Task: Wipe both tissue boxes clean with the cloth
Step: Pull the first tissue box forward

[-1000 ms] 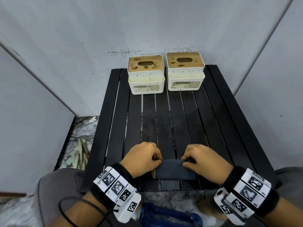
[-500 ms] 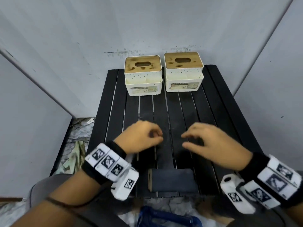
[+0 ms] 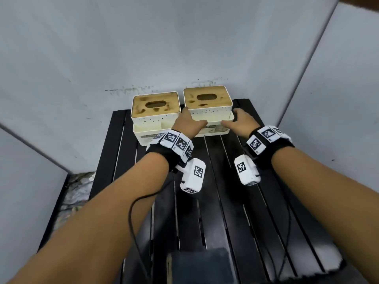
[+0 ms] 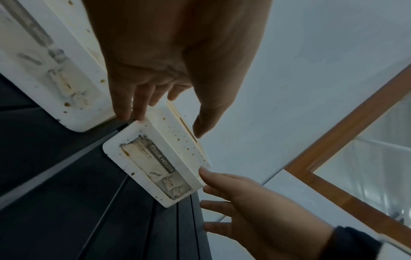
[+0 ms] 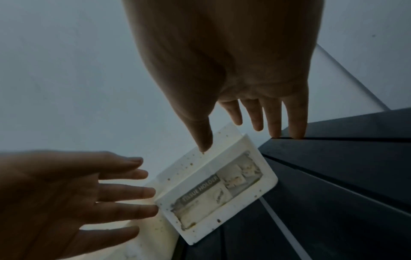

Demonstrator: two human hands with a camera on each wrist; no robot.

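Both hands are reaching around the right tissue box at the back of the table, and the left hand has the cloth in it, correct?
Not quite. The left hand holds nothing; the head view shows the cloth lying at the table's near edge. Both it and the right hand are open, reaching around the right tissue box.
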